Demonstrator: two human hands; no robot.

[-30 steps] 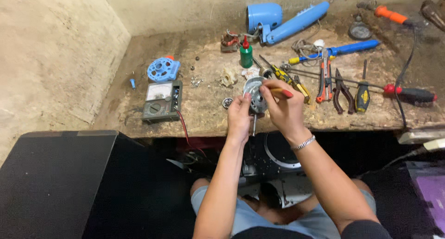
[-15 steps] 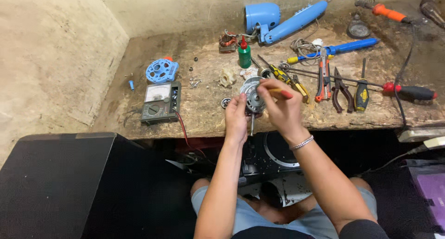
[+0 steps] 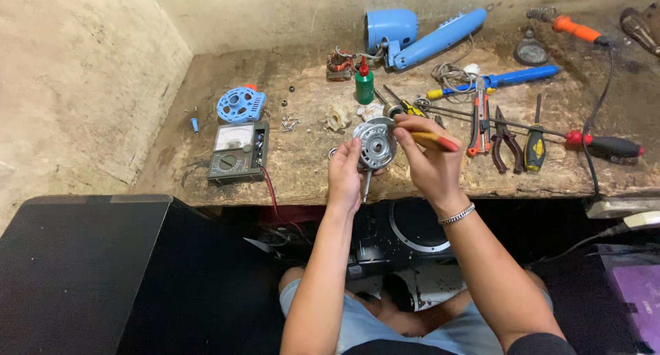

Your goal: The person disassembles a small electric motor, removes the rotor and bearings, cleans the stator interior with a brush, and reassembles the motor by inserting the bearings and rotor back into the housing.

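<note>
My left hand (image 3: pixel 346 176) grips a round grey metal motor housing (image 3: pixel 375 145) with a shaft pointing down, held above the front edge of the wooden workbench (image 3: pixel 302 162). My right hand (image 3: pixel 430 162) is closed on a screwdriver with a yellow and red handle (image 3: pixel 434 141), its tip at the right side of the housing. A metal bracelet sits on my right wrist.
On the bench lie a multimeter (image 3: pixel 238 151) with a red lead, a blue plastic disc (image 3: pixel 240 104), a green bottle with red cap (image 3: pixel 364 87), a blue fan body (image 3: pixel 419 33), pliers and screwdrivers (image 3: pixel 509 138) at right, and a soldering iron (image 3: pixel 574 28). A dark box (image 3: pixel 82 272) sits lower left.
Both hands with the motor housing and screwdriver stay at the same spot; the fingers have shifted slightly on the housing.
</note>
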